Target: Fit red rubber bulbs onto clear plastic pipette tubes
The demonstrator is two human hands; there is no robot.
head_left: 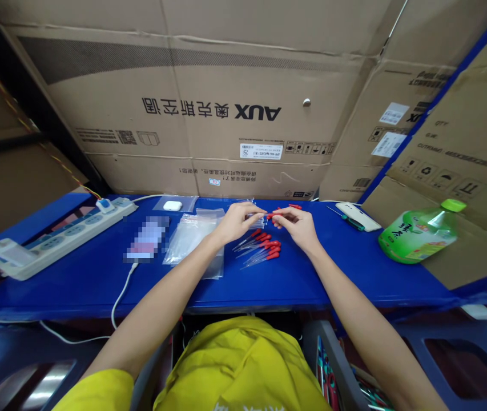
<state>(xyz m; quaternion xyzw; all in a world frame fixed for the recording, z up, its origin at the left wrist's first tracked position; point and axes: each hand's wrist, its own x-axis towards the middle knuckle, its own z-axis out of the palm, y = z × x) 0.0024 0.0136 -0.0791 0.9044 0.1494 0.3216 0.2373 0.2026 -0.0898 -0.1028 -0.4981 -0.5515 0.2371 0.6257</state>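
My left hand (238, 222) is closed, its thumb and forefinger pinched at the clear tube end of a dropper. Opposite it, my right hand (298, 226) is closed on the red rubber bulb (269, 216) of that dropper. Fingers partly hide the join between tube and bulb. Just below the hands lie several droppers (264, 251) with red bulbs toward the right and thin clear tubes toward the left. More clear tubes show beneath my left fingers. A few loose red bulbs (294, 206) are behind my right hand. Clear zip bags (187, 242) lie left of the droppers.
On the blue table (333, 285), a phone (147, 240) with a white cable and a power strip (72, 234) lie left. A white earbud case (172, 205) sits at the back. A white device (358, 217) and a green tea bottle (417, 234) are right. Cardboard (209, 74) walls the back.
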